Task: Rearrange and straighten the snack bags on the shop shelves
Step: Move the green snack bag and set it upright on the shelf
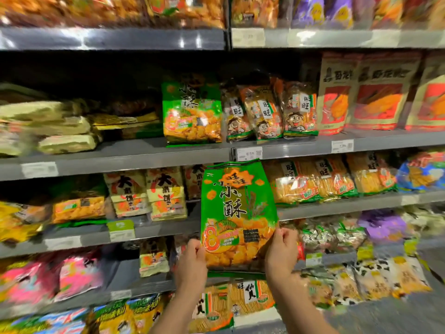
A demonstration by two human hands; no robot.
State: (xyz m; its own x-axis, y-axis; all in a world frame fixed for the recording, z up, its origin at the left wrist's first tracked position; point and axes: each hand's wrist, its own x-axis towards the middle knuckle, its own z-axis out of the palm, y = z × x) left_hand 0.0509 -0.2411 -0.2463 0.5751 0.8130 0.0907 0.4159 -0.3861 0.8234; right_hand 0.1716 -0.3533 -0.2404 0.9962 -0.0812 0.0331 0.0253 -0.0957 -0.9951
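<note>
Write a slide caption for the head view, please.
Left hand and right hand hold a green snack bag upright before the snack shelves.

Count in view: green glossy plastic snack bags (238, 213) (192, 112), 2; clear cartoon-boy cracker bags (263, 112), 3; tan red-panelled paper pouches (380, 97), 3.

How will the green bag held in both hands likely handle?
Probably light and fairly stiff: the green bag stands upright though the left hand and right hand grip only its lower edges. Its glossy film may be slippery.
</note>
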